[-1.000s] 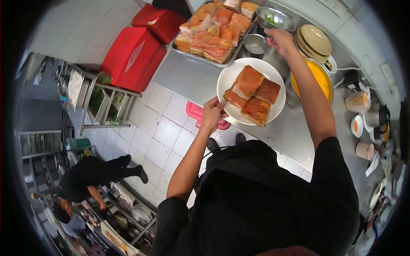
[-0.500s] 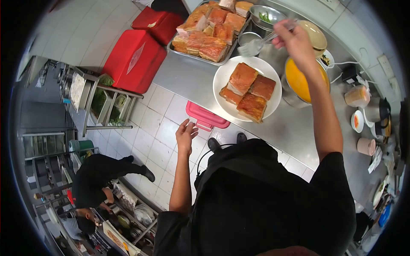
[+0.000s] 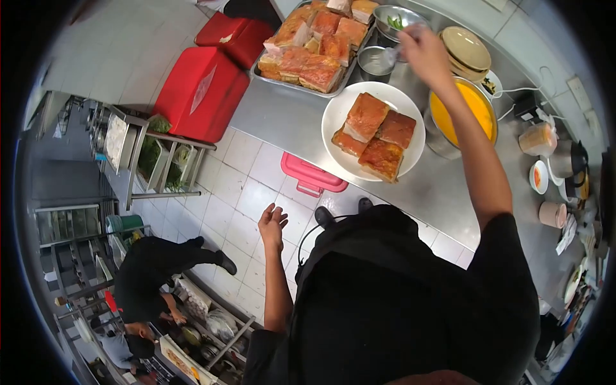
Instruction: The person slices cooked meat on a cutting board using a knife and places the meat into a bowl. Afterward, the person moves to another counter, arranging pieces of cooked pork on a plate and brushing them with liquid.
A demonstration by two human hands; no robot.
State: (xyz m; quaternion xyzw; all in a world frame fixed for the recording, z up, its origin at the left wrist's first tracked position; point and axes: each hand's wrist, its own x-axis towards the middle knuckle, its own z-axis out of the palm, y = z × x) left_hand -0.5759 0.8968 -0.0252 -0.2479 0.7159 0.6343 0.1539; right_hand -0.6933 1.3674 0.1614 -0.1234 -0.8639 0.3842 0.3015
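Observation:
My right hand [image 3: 425,54] grips the handle of a brush [image 3: 389,58], whose pale head is at the small metal cup [image 3: 375,63]; blur hides its exact contact. Empty and with fingers apart, my left hand [image 3: 272,224] hangs over the floor in front of the counter. Between them a white plate [image 3: 410,154] on the counter carries several browned slabs of meat [image 3: 367,117]. Behind it, a metal tray [image 3: 330,93] is piled with more slabs. A pot of yellow liquid [image 3: 463,115] stands right of the plate.
Stacked plates [image 3: 467,48] and a metal bowl with green pieces [image 3: 399,24] line the counter's back. Red boxes [image 3: 204,96] stand left. A pink lid [image 3: 312,172] shows below the counter edge. A co-worker [image 3: 151,273] bends over a counter at lower left.
My left hand has let go of the plate and moved down and left. My right hand moved the brush over the plate's upper side, then back to the small cup.

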